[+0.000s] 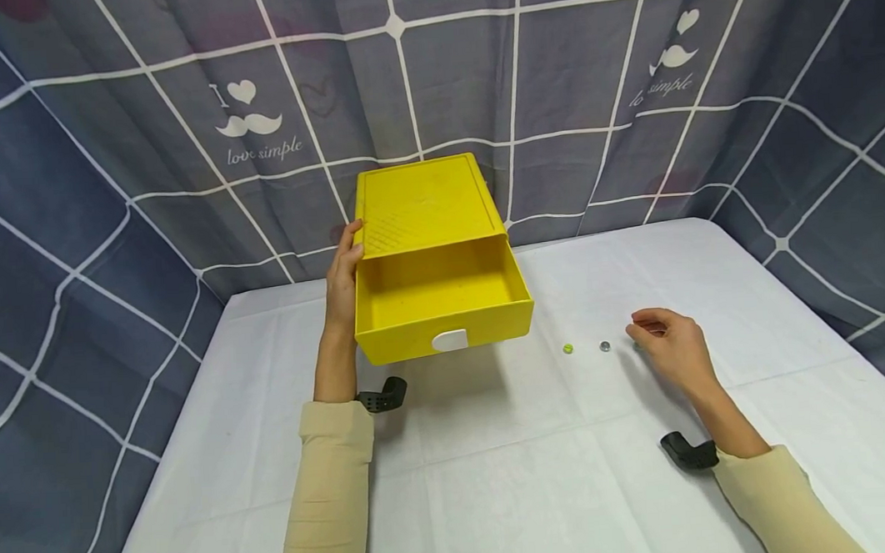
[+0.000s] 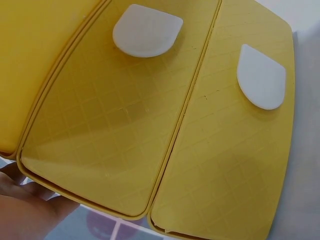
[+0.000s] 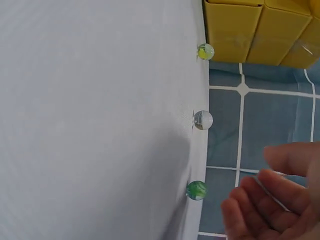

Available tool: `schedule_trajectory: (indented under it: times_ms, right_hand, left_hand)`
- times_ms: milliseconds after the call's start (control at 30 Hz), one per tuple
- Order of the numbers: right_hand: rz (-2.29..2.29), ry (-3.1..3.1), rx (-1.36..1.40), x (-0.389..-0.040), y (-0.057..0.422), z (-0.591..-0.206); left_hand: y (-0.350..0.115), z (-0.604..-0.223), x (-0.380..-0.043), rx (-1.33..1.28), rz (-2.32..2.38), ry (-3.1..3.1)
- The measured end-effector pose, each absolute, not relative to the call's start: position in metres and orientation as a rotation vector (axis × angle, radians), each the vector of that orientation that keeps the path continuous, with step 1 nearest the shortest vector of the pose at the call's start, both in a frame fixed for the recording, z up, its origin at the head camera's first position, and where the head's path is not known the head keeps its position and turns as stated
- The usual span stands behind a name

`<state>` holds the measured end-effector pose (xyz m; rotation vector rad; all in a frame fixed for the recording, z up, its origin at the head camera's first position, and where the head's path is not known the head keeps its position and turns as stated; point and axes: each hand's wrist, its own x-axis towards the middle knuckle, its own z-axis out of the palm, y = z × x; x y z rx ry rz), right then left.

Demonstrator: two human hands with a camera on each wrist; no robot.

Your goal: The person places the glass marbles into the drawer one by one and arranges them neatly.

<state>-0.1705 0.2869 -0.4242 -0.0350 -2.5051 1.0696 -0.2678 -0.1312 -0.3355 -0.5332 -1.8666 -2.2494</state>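
A yellow drawer unit (image 1: 427,202) stands at the back middle of the table, its top drawer (image 1: 445,335) pulled out with nothing visible inside. My left hand (image 1: 342,273) rests along the unit's left side, fingers against its wall near the top edge. Two closed lower drawer fronts (image 2: 107,110) with white handles (image 2: 149,31) show in the left wrist view. In a row to the right lie three glass marbles: a yellow-green marble (image 1: 568,348), a clear marble (image 1: 605,346) and a green marble (image 3: 196,190). Above the green one hovers my right hand (image 1: 670,348), fingers loosely bent, holding nothing.
A white cloth covers the table (image 1: 499,491). Dark checked curtains (image 1: 454,75) hang behind and at both sides, close to the back of the drawer unit. The pulled-out drawer overhangs the tabletop in front.
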Motion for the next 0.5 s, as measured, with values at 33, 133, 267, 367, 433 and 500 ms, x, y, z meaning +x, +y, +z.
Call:
schedule_trajectory:
  times_ms: [33,133,267,367,433,500]
  right_hand:
    - [1.05,-2.522,-0.038,-0.171,0.288,-0.425]
    - [1.011,-2.585,-0.04,-0.171,0.292,-0.429]
    - [1.007,-2.656,-0.046,-0.171,0.296,-0.434]
    - [1.014,-2.689,-0.042,-0.171,0.298,-0.437]
    - [1.017,-2.709,-0.036,-0.172,0.299,-0.438]
    - [1.02,-2.723,-0.034,-0.172,0.299,-0.439]
  left_hand:
    - [-0.131,-0.336,-0.268,-0.531,-2.249,-1.867]
    - [-0.131,-0.337,-0.268,-0.524,-2.256,-1.869]
    - [-0.131,-0.338,-0.268,-0.52,-2.262,-1.873]
    - [-0.131,-0.338,-0.268,-0.516,-2.252,-1.879]
    - [-0.132,-0.337,-0.268,-0.514,-2.239,-1.886]
    - [-0.132,-0.337,-0.269,-0.511,-2.236,-1.885]
